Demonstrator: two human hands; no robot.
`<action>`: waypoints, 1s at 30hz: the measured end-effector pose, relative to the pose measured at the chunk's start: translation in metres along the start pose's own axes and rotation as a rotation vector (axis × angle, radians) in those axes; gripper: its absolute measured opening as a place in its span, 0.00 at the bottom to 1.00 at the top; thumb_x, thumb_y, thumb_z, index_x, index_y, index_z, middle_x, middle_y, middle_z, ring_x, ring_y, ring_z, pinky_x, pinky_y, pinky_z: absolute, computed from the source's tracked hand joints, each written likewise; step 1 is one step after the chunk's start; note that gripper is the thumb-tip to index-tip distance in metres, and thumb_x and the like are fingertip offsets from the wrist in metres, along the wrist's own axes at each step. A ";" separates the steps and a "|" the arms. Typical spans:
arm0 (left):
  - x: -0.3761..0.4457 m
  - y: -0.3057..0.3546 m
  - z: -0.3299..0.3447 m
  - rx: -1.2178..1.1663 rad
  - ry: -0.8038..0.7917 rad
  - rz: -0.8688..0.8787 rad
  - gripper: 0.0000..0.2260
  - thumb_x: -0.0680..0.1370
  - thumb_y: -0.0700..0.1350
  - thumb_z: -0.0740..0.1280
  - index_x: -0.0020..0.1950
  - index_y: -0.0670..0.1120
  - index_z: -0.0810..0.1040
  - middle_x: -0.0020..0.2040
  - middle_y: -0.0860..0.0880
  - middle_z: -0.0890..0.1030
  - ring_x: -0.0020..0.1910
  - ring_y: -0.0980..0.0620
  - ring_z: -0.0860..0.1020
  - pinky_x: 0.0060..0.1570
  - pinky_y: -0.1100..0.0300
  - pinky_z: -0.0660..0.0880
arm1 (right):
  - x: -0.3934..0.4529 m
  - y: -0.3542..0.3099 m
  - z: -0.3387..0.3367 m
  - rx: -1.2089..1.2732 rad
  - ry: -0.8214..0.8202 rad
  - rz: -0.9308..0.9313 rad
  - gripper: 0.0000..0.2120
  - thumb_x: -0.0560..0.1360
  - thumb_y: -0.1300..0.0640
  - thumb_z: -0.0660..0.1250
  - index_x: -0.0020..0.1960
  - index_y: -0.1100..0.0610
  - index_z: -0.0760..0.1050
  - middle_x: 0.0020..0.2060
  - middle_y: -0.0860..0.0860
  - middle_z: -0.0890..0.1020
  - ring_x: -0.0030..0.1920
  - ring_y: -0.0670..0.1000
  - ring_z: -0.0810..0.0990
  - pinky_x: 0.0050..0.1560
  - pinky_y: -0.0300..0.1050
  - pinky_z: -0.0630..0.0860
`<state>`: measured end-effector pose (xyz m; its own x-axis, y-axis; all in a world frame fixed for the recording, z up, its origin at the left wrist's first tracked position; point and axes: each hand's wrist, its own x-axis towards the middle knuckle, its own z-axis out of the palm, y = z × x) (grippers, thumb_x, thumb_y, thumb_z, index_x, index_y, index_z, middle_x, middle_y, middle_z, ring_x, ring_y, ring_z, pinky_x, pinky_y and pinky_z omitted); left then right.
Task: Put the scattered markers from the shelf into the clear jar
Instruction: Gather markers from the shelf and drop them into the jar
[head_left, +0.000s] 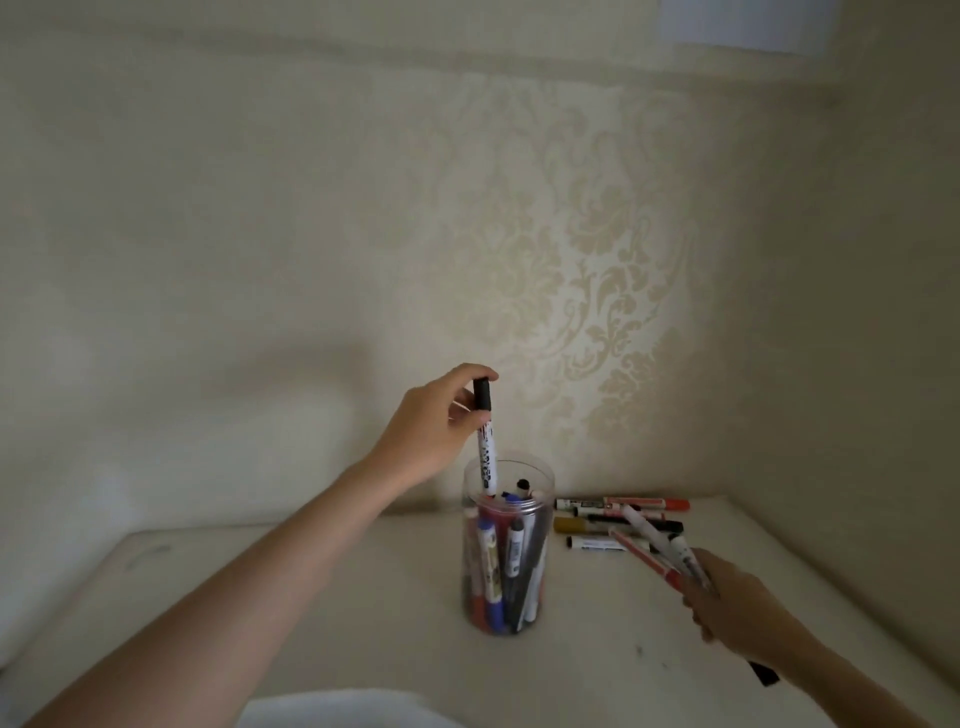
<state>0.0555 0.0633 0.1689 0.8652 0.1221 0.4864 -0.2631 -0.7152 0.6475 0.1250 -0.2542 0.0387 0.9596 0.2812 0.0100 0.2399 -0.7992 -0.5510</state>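
Note:
A clear jar (540, 483) stands on the white shelf (311, 597), holding several markers upright. My left hand (434, 423) pinches a white marker with a black cap (487, 447) by its cap end, held upright with its lower tip inside the jar's mouth. My right hand (737, 608) grips a bundle of markers (652, 548), red and white ones, pointing up and left, to the right of the jar. Several loose markers (618, 514) lie on the shelf behind the bundle, by the wall.
Patterned wallpaper (597, 291) closes the back, and a side wall closes the right. The shelf's left edge runs near a pale wall. A black marker end (763, 675) sticks out below my right wrist.

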 end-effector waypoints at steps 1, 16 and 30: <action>-0.003 -0.003 0.001 0.011 -0.024 -0.003 0.16 0.79 0.40 0.68 0.63 0.55 0.75 0.46 0.51 0.81 0.41 0.58 0.81 0.42 0.75 0.72 | -0.002 -0.008 -0.012 0.079 0.021 0.001 0.05 0.78 0.53 0.61 0.49 0.52 0.74 0.35 0.52 0.81 0.27 0.47 0.76 0.29 0.40 0.74; 0.001 -0.020 0.028 0.128 -0.259 -0.013 0.12 0.79 0.43 0.67 0.62 0.55 0.78 0.50 0.50 0.85 0.49 0.51 0.83 0.57 0.56 0.77 | -0.025 -0.140 -0.108 0.476 0.163 -0.170 0.07 0.72 0.52 0.70 0.40 0.54 0.85 0.31 0.50 0.84 0.25 0.44 0.72 0.25 0.36 0.71; 0.013 -0.032 0.030 0.282 -0.238 -0.121 0.07 0.66 0.43 0.79 0.42 0.49 0.85 0.40 0.53 0.86 0.38 0.59 0.81 0.39 0.65 0.72 | 0.025 -0.170 -0.093 0.292 -0.146 -0.132 0.12 0.70 0.48 0.72 0.39 0.56 0.85 0.27 0.48 0.81 0.23 0.42 0.72 0.25 0.32 0.70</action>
<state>0.0883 0.0667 0.1373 0.9665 0.0778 0.2445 -0.0537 -0.8705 0.4892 0.1219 -0.1604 0.2105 0.8870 0.4617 -0.0101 0.2885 -0.5710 -0.7686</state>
